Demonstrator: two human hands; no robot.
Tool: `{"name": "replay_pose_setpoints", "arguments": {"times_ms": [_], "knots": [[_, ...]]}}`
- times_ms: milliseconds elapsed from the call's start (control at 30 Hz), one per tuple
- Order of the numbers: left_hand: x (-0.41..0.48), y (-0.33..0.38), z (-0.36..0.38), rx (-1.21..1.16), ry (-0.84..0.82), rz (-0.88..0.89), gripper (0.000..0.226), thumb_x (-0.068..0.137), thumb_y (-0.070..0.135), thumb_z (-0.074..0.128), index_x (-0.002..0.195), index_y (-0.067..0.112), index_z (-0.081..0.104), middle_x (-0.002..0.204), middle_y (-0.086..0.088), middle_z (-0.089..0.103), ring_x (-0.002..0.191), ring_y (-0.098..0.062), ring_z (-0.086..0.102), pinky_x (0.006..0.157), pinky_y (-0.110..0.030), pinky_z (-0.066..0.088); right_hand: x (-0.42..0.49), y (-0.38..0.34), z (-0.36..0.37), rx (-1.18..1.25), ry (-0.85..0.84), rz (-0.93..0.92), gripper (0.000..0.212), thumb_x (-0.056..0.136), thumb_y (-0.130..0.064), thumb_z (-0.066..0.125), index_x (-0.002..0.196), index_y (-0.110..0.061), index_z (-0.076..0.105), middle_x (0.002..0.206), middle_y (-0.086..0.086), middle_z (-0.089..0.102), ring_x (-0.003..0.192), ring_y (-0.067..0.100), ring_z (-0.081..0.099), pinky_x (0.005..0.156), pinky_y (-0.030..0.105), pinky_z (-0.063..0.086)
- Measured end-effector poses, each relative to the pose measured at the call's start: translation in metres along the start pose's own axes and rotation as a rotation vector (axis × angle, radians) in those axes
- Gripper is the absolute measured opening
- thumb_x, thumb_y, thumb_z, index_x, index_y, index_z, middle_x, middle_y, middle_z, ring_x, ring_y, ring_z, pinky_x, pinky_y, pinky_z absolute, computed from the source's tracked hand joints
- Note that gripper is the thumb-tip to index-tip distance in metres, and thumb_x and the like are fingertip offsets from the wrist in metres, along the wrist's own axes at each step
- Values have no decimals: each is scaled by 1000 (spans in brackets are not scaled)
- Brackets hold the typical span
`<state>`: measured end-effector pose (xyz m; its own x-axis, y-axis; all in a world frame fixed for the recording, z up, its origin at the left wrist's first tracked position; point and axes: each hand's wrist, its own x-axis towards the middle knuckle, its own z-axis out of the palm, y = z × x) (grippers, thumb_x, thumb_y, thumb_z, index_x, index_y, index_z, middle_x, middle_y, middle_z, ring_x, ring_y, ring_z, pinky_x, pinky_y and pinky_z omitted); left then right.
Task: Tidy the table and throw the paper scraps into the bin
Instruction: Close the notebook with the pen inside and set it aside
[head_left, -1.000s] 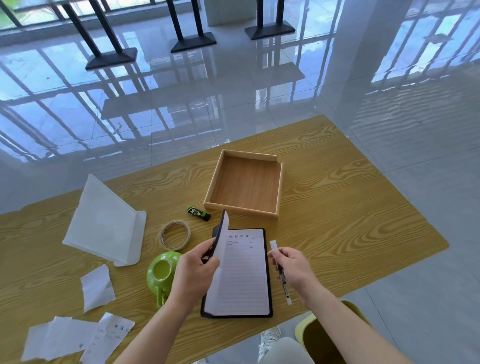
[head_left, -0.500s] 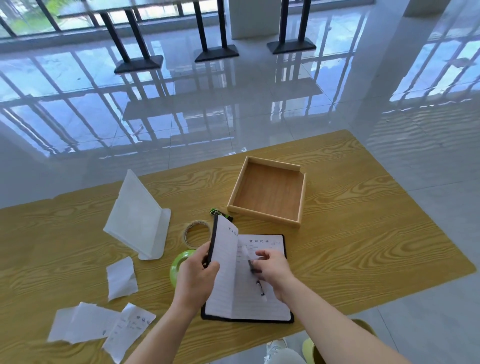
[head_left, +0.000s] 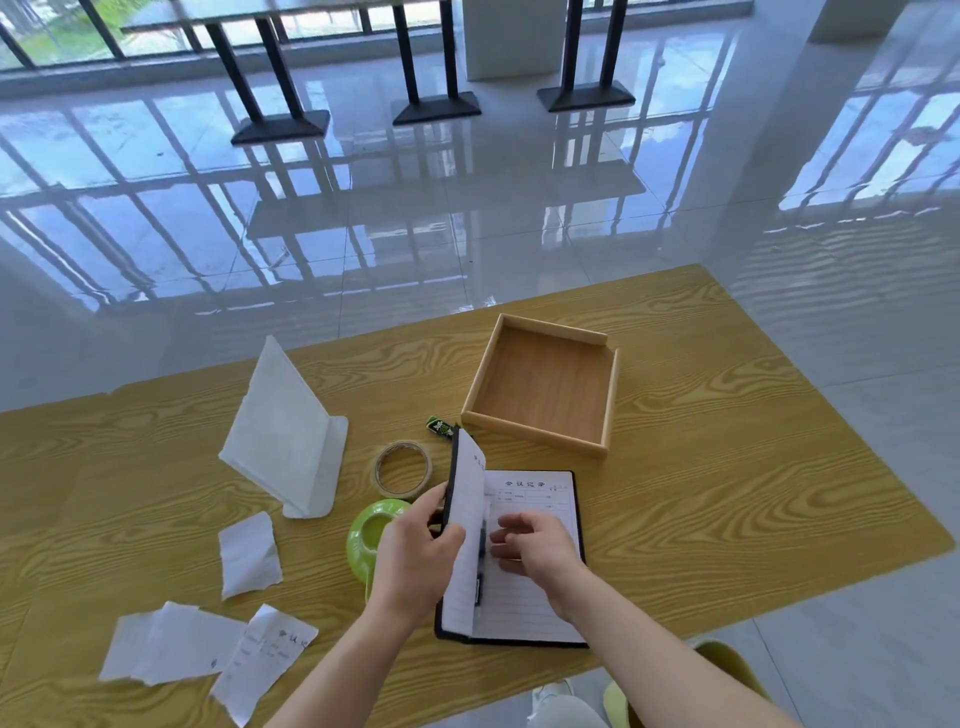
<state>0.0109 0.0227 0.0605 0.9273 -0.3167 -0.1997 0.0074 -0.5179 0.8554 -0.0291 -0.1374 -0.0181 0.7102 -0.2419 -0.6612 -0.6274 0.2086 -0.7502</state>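
Note:
A black notebook (head_left: 535, 603) lies open on the wooden table (head_left: 727, 493) near its front edge. My left hand (head_left: 415, 556) grips the notebook's left cover and pages and holds them upright. A dark pen (head_left: 481, 566) rests in the notebook's fold. My right hand (head_left: 537, 551) hovers over the right page, fingers loosely spread beside the pen. Torn white paper scraps lie at the left: one (head_left: 249, 553) by itself, a wider one (head_left: 171, 649) and a printed one (head_left: 265, 657) at the front. A yellow-green bin (head_left: 727, 662) stands on the floor under the front right edge.
A green cup (head_left: 371, 535) sits just left of my left hand. Behind it are a tape roll (head_left: 402, 467), a small green packet (head_left: 440, 427) and a white folded stand (head_left: 283, 436). A wooden tray (head_left: 535, 439) lies behind the notebook.
My right hand brought the pen from the table's right side onto the notebook and laid it in the fold. My left hand raised the left pages further upright.

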Motion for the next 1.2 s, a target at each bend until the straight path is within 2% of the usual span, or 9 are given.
{"name": "replay_pose_setpoints", "arguments": {"times_ms": [100, 267, 400, 567, 733, 833, 900, 1067, 1200], "knots": [[-1, 3, 7, 17, -15, 10, 49, 85, 14, 62, 109, 57, 58, 91, 31, 69, 61, -14, 67, 53, -27, 55, -6, 1, -15, -6, 33, -27, 25, 95, -1, 51, 109, -16, 64, 102, 6, 73, 90, 20, 73, 73, 28, 60], [-3, 11, 33, 134, -1, 44, 49, 85, 23, 66, 133, 28, 58, 101, 32, 64, 87, 0, 67, 78, -25, 57, -17, 3, -53, 29, 176, -55, 19, 93, -2, 56, 106, -12, 65, 98, 10, 73, 86, 21, 68, 75, 35, 59], [-1, 20, 59, 320, -4, 91, 55, 83, 34, 63, 137, 27, 53, 117, 10, 65, 96, -7, 60, 83, -24, 51, -22, 9, -74, -6, 263, -54, 15, 94, -6, 56, 100, -16, 65, 96, 10, 72, 81, 18, 66, 74, 34, 59], [1, 20, 96, 559, -81, 122, 54, 83, 52, 51, 133, 30, 47, 118, 8, 55, 108, -17, 56, 77, -31, 49, -16, 10, -81, -37, 271, -56, 15, 99, -18, 54, 99, -18, 68, 93, 4, 71, 78, 16, 64, 71, 33, 57], [5, 1, 117, 675, -122, 159, 62, 87, 70, 36, 138, 36, 44, 128, 5, 50, 118, -16, 44, 92, -34, 45, -16, 8, -85, -37, 246, -80, 32, 99, -39, 51, 82, -21, 72, 86, 2, 71, 81, 21, 67, 77, 46, 58], [3, -12, 117, 710, -165, 173, 55, 88, 66, 34, 139, 44, 42, 137, 6, 44, 129, -18, 34, 105, -42, 35, -15, 9, -88, -155, 177, -112, 36, 94, -51, 56, 107, -22, 72, 103, -1, 73, 100, 20, 67, 92, 48, 55], [1, -19, 111, 732, -170, 193, 52, 88, 62, 38, 138, 48, 40, 140, 6, 41, 133, -19, 28, 110, -45, 29, -14, 10, -89, -328, 179, -101, 53, 88, -51, 65, 128, -17, 61, 121, 1, 68, 110, 18, 62, 97, 38, 52], [2, -42, 88, 649, -109, 121, 47, 89, 53, 54, 134, 44, 51, 144, 5, 36, 133, -18, 28, 107, -36, 35, -12, 10, -84, -585, 226, -140, 37, 85, -40, 70, 119, -25, 63, 115, -4, 67, 99, 12, 60, 89, 30, 51], [4, -49, 80, 524, -133, 10, 57, 88, 42, 63, 141, 36, 43, 145, 3, 30, 131, -18, 33, 104, -32, 39, -6, 9, -79, -683, 284, -119, 48, 86, -37, 70, 129, -19, 59, 123, 1, 63, 111, 19, 60, 95, 32, 49]]}}
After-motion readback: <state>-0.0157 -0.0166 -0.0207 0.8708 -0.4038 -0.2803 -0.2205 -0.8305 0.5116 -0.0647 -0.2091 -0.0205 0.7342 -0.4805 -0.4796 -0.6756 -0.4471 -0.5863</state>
